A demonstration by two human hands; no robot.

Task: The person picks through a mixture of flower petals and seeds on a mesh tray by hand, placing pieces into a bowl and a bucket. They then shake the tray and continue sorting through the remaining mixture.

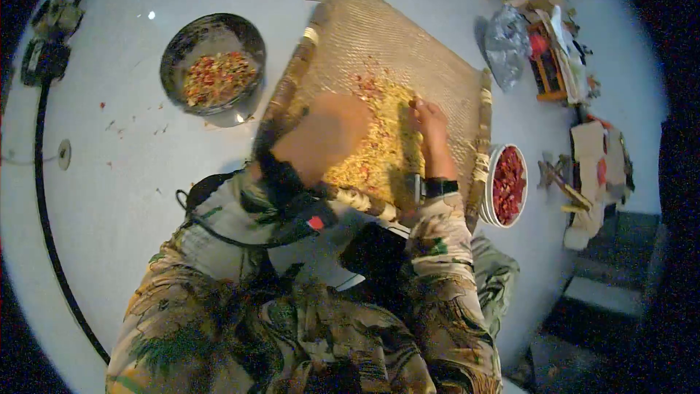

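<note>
A woven tray (394, 25) with a pole frame slopes up before me. Yellow seeds mixed with red bits (386, 138) lie spread over its lower middle. My left hand (328, 135) is over the left side of the seeds, smeared by motion, its fingers not distinct. At the right edge of the seeds is my right hand (430, 120), fingers bent together near the tray surface; whatever they hold, if anything, is too small to name.
A dark basin (170, 76) with mixed red and yellow pieces stands at the left. White bucket (521, 201) of red pieces stands right of the tray. Further right are a plastic bag (505, 47) and a wooden crate (545, 66). A black cable (45, 197) runs along the left.
</note>
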